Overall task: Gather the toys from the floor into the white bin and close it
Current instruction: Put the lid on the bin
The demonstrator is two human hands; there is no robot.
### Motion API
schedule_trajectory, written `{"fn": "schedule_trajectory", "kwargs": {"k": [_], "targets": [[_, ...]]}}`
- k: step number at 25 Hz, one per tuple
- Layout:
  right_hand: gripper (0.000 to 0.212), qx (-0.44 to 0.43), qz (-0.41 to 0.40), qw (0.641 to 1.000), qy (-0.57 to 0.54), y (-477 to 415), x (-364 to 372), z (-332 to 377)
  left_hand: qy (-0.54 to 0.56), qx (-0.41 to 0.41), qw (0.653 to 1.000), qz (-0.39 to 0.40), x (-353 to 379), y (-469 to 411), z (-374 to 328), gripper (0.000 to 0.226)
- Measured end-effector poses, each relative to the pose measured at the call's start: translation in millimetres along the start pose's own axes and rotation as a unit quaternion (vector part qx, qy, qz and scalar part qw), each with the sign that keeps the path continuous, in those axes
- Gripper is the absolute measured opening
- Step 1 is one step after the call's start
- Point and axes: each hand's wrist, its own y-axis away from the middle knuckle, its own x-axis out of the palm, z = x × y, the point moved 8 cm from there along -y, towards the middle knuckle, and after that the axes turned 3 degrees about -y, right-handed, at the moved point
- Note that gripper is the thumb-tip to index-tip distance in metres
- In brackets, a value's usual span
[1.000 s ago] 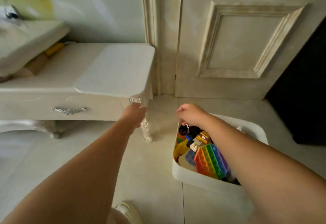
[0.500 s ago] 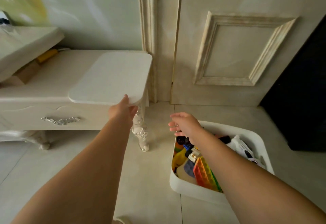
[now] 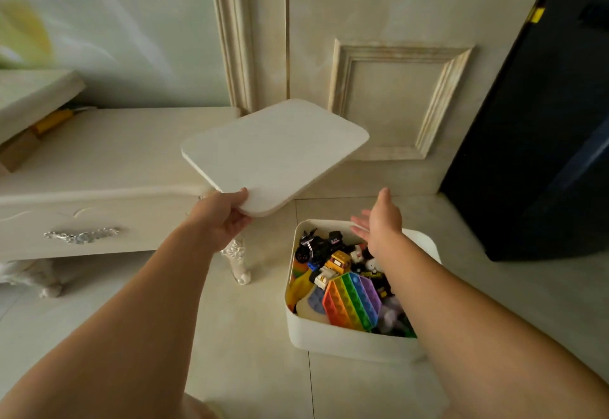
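The left hand (image 3: 219, 217) grips the white lid (image 3: 273, 155) by its nearest corner, with the thumb on top and the fingers (image 3: 239, 222) curled underneath. The lid hangs in the air at the centre of the frame, past the corner of the cream bedside surface (image 3: 108, 148) and up and to the left of the white bin (image 3: 346, 341). Its broad top face is turned up toward the camera. Its long axis runs from the lower left to the upper right, and the far end points at the panelled door (image 3: 395, 6).

The right hand (image 3: 379, 221) is over the far rim of the bin. Its fingers are straight and spread wide, the palm faces left, and it holds nothing.

The bin stands uncovered on the tiled floor (image 3: 250, 352) in the lower right-centre of the frame. Its long axis runs away from the person. Inside it a rainbow pop toy (image 3: 352, 305) lies on top at the near end, a yellow truck (image 3: 337, 260) sits in the middle, and a black motorcycle (image 3: 313, 247) is at the far left. A dark cabinet (image 3: 543, 155) fills the right edge of the frame.
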Motion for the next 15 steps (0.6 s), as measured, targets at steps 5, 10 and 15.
{"fn": "schedule_trajectory", "kwargs": {"k": [5,10,15], "targets": [[0.078,-0.021,-0.177,0.984,-0.010,-27.6,-106.8,14.0,-0.146,-0.065,0.978,0.136,36.8,9.5,35.9,0.027],[0.067,0.030,-0.169,0.974,0.150,-41.7,-168.1,-4.6,-0.233,-0.135,0.948,0.173,49.6,1.5,87.5,0.033],[0.072,0.005,-0.177,0.938,0.297,-34.5,-192.6,-38.9,-0.313,-0.139,0.934,0.103,39.1,-17.5,113.0,0.035]]}}
